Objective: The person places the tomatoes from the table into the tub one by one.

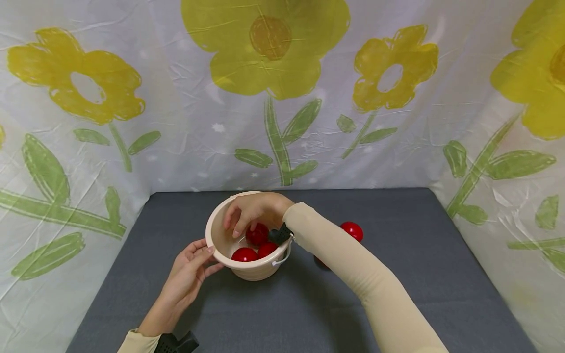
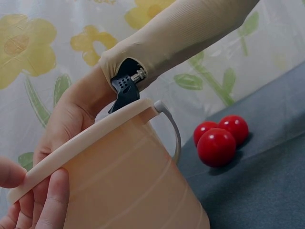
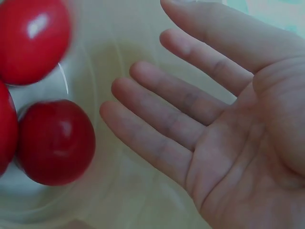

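A cream-coloured bucket [image 1: 253,272] stands on the dark table, tilted a little, with several red balls [image 1: 244,254] inside at its bottom. My left hand [image 1: 187,272] pinches the bucket's rim at the near left, thumb on one side and fingers on the other, as the left wrist view also shows. My right hand [image 1: 256,211] reaches over the far rim into the bucket. In the right wrist view its fingers [image 3: 162,117] are spread and nearly straight, the palm bare, a short gap from the nearest red ball [image 3: 56,142].
Outside the bucket, to its right, three red balls [image 2: 217,147] sit clustered on the grey-blue table cloth [image 1: 397,215]; the right forearm partly covers them in the head view. A grey-white handle [image 1: 282,260] hangs at the bucket's right side. A flower-printed curtain [image 1: 185,122] surrounds the table.
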